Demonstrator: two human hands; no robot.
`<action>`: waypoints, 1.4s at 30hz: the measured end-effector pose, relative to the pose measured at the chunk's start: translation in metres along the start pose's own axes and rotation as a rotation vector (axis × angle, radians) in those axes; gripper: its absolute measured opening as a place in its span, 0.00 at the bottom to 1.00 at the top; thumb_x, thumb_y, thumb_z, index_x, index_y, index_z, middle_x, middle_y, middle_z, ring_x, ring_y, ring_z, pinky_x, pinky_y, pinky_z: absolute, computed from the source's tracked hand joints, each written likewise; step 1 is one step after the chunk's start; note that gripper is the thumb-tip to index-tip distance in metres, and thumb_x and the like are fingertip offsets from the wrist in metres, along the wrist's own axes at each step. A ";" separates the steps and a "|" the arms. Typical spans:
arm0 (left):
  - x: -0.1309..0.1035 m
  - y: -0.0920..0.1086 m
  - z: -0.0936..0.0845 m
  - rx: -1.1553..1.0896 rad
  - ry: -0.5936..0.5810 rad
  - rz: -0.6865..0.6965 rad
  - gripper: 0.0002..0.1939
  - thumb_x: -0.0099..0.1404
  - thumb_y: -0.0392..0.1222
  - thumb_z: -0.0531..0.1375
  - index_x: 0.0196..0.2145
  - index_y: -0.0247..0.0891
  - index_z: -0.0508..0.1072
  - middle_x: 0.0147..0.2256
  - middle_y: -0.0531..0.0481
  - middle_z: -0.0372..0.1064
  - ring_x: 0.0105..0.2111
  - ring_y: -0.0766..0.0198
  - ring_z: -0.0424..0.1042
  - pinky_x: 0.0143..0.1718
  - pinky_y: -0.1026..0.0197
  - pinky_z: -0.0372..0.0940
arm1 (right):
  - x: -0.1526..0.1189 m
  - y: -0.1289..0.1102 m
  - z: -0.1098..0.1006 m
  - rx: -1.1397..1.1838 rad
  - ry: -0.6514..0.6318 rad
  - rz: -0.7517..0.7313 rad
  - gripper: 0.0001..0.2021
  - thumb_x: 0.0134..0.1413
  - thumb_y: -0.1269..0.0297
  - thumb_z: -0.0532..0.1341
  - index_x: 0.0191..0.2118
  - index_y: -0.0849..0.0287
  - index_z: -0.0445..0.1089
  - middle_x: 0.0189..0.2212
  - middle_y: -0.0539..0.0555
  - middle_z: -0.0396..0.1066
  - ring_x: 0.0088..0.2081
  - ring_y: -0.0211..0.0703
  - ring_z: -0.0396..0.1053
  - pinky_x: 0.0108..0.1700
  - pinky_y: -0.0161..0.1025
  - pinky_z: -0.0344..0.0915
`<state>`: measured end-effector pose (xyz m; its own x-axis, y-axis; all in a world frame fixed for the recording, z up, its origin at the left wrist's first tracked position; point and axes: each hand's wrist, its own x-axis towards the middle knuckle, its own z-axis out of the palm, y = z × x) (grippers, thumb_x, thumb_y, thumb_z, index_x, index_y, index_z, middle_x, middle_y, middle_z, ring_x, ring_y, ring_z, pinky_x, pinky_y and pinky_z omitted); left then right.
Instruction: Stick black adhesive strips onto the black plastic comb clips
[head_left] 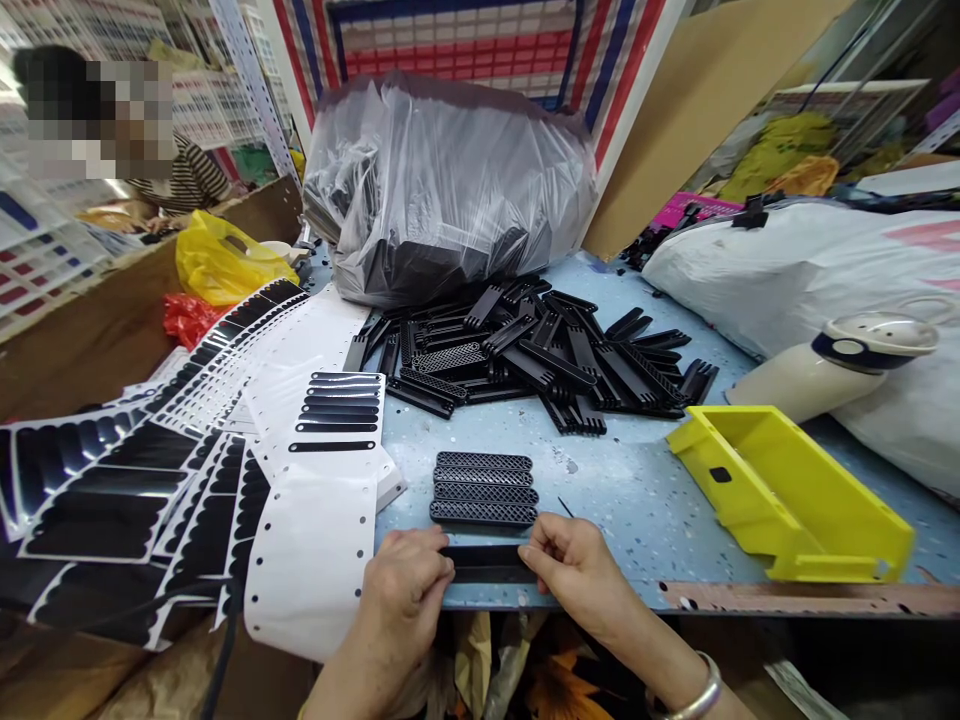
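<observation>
At the front edge of the blue table, my left hand (405, 578) closes on the left end of a long black plastic piece (487, 563). The right end of that piece is pinched between the thumb and fingers of my right hand (576, 568). Just behind it, several black lattice-faced plastic bars (484, 490) lie side by side in a neat block. Left of them is a white backing sheet (311, 550) with a few black rounded strips (337, 412) stuck on its upper part. A loose pile of black plastic bars (540, 350) spreads farther back.
Sheets of black stickers (105, 490) cover the left side. A yellow bin (795, 500) and a pale bottle (817, 365) stand at right, near a large white bag (795, 260). A plastic-wrapped bundle (450, 190) sits behind the pile. Another person (187, 180) is at far left.
</observation>
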<state>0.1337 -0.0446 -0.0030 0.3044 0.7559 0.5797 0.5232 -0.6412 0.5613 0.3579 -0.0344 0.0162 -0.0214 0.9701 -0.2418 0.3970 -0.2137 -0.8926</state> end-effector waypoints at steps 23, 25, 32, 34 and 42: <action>0.000 -0.001 0.001 0.002 0.014 0.015 0.12 0.62 0.27 0.55 0.29 0.41 0.72 0.32 0.49 0.80 0.37 0.55 0.81 0.37 0.54 0.73 | -0.004 -0.002 -0.009 0.008 -0.028 0.031 0.11 0.46 0.54 0.57 0.21 0.54 0.61 0.15 0.46 0.63 0.20 0.41 0.67 0.25 0.37 0.62; 0.001 0.000 0.001 0.002 0.011 0.016 0.12 0.61 0.26 0.54 0.29 0.41 0.71 0.30 0.50 0.80 0.36 0.56 0.81 0.36 0.55 0.73 | -0.006 -0.001 -0.010 0.018 -0.014 0.032 0.13 0.48 0.52 0.57 0.21 0.54 0.62 0.16 0.47 0.64 0.20 0.41 0.68 0.25 0.37 0.63; 0.001 0.000 0.002 0.009 0.009 0.026 0.12 0.61 0.27 0.54 0.29 0.42 0.72 0.30 0.49 0.80 0.34 0.57 0.81 0.33 0.58 0.73 | -0.008 0.007 0.009 -0.188 0.097 -0.098 0.12 0.46 0.53 0.61 0.25 0.57 0.70 0.16 0.48 0.65 0.20 0.40 0.62 0.23 0.36 0.57; 0.001 -0.001 0.002 0.015 0.004 0.021 0.12 0.61 0.27 0.55 0.29 0.42 0.73 0.32 0.49 0.80 0.34 0.57 0.81 0.32 0.57 0.73 | -0.004 0.008 0.012 -0.218 0.102 -0.096 0.12 0.45 0.55 0.62 0.20 0.56 0.66 0.15 0.47 0.63 0.20 0.39 0.60 0.23 0.36 0.54; 0.001 -0.001 0.002 0.013 -0.004 0.025 0.12 0.61 0.27 0.54 0.27 0.41 0.72 0.30 0.50 0.80 0.33 0.58 0.81 0.32 0.58 0.72 | 0.006 0.004 0.007 -0.174 0.055 -0.113 0.22 0.48 0.52 0.60 0.14 0.54 0.50 0.11 0.43 0.50 0.17 0.34 0.51 0.21 0.34 0.47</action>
<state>0.1350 -0.0424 -0.0038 0.3203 0.7403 0.5910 0.5257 -0.6580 0.5392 0.3529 -0.0301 0.0081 -0.0264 0.9926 -0.1188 0.5476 -0.0851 -0.8324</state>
